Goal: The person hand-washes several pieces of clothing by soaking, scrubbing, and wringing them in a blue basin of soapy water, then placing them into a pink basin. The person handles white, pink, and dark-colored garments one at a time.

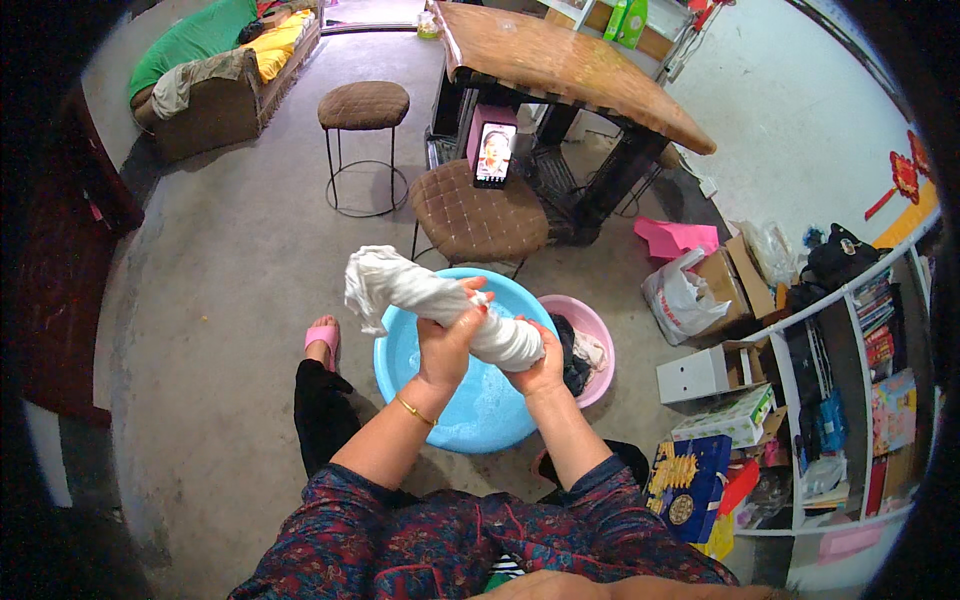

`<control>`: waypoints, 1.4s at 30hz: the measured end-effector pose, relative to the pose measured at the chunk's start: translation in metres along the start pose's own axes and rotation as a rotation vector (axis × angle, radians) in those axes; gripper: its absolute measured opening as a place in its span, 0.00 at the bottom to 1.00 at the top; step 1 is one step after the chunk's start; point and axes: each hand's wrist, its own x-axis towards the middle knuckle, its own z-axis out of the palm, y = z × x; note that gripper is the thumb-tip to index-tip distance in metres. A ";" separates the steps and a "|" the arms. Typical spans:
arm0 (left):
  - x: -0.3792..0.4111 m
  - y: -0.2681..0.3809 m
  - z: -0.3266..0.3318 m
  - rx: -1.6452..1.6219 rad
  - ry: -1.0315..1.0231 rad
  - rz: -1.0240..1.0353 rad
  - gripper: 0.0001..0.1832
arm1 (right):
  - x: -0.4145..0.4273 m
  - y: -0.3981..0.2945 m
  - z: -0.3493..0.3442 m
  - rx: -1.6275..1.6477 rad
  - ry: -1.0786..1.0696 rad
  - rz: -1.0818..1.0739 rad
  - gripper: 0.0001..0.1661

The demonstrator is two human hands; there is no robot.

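Note:
A twisted roll of wet-looking white cloth (420, 291) is held slantwise above a light blue plastic basin (386, 352). My left hand (450, 341), with a gold bangle at the wrist, grips the cloth near its middle. At its lower right end my right hand (546, 364) is closed around it. The cloth's loose folds hang out past the left hand at the upper left. Soapy water (480, 405) with some foam lies in the basin. Partly behind the basin stands a pink basin (604, 360) holding dark and pale pink cloths (589, 352).
A stool (472, 225) with a quilted brown seat carries an upright phone (495, 154) just past the basin. Farther off are a second stool (364, 105) and a wooden-topped table (555, 52). Cardboard boxes (724, 289), a plastic bag (681, 300) and shelves (787, 405) line the right.

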 end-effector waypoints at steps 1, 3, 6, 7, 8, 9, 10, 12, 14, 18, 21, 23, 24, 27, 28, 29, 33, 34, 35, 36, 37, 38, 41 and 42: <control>-0.004 0.002 0.000 0.081 -0.092 0.062 0.14 | -0.001 -0.004 0.002 -0.081 0.006 0.042 0.14; -0.014 0.007 0.001 0.147 -0.284 0.089 0.15 | -0.005 -0.010 0.005 -0.243 0.008 0.083 0.13; -0.021 0.007 0.007 0.569 -0.604 0.370 0.17 | -0.006 -0.020 0.012 -0.380 -0.257 0.239 0.14; -0.022 0.008 0.009 0.660 -0.731 0.449 0.18 | -0.009 -0.024 0.012 -0.530 0.115 0.194 0.14; -0.020 0.006 0.013 0.731 -0.806 0.426 0.17 | -0.007 -0.025 0.014 -0.555 -0.025 0.278 0.14; -0.019 0.006 0.018 0.801 -0.884 0.405 0.16 | -0.005 -0.027 0.015 -0.576 -0.168 0.358 0.15; -0.019 0.008 0.018 0.756 -0.892 0.456 0.17 | -0.006 -0.034 0.016 -0.735 -0.165 0.362 0.14; -0.020 0.014 0.018 0.603 -0.913 0.494 0.15 | -0.004 -0.036 0.018 -1.024 -0.084 0.197 0.14; -0.021 0.017 0.022 0.579 -0.984 0.478 0.17 | 0.001 -0.036 0.020 -0.930 -0.114 0.404 0.13; -0.019 0.010 0.022 0.624 -1.101 0.431 0.18 | 0.012 -0.031 0.022 -1.113 -0.039 0.440 0.11; -0.015 -0.004 0.016 0.671 -1.170 0.372 0.16 | 0.022 -0.028 0.023 -1.217 0.038 0.495 0.10; -0.014 -0.015 0.014 0.671 -1.194 0.368 0.16 | 0.028 -0.027 0.023 -1.283 0.063 0.516 0.10; -0.014 -0.019 0.014 0.678 -1.221 0.362 0.15 | 0.031 -0.026 0.023 -1.303 0.078 0.552 0.10; -0.013 -0.030 0.013 0.701 -1.237 0.404 0.15 | 0.039 -0.024 0.021 -1.397 0.090 0.554 0.10; -0.013 -0.032 0.013 0.694 -1.236 0.408 0.15 | 0.042 -0.023 0.020 -1.439 0.086 0.544 0.10; -0.013 -0.034 0.012 0.698 -1.246 0.405 0.15 | 0.044 -0.021 0.019 -1.470 0.105 0.542 0.10; -0.011 -0.036 0.010 0.718 -1.292 0.322 0.15 | 0.054 -0.017 0.012 -1.722 0.073 0.573 0.10; -0.010 -0.036 0.008 0.712 -1.296 0.327 0.15 | 0.055 -0.017 0.011 -1.842 -0.037 0.510 0.10; -0.009 -0.035 0.007 0.706 -1.303 0.330 0.16 | 0.056 -0.016 0.011 -1.937 -0.165 0.454 0.09; -0.010 -0.034 0.006 0.697 -1.307 0.333 0.16 | 0.055 -0.016 0.010 -2.030 -0.295 0.396 0.09; -0.010 -0.033 0.006 0.679 -1.303 0.338 0.16 | 0.054 -0.016 0.011 -1.968 -0.219 0.410 0.09; -0.010 -0.031 0.005 0.662 -1.299 0.345 0.16 | 0.052 -0.015 0.012 -1.904 -0.146 0.422 0.09; -0.012 -0.020 0.002 0.642 -1.245 0.320 0.16 | 0.039 -0.016 0.019 -1.741 0.045 0.428 0.10; -0.011 -0.014 -0.001 0.641 -1.229 0.305 0.17 | 0.034 -0.016 0.022 -1.672 0.097 0.426 0.10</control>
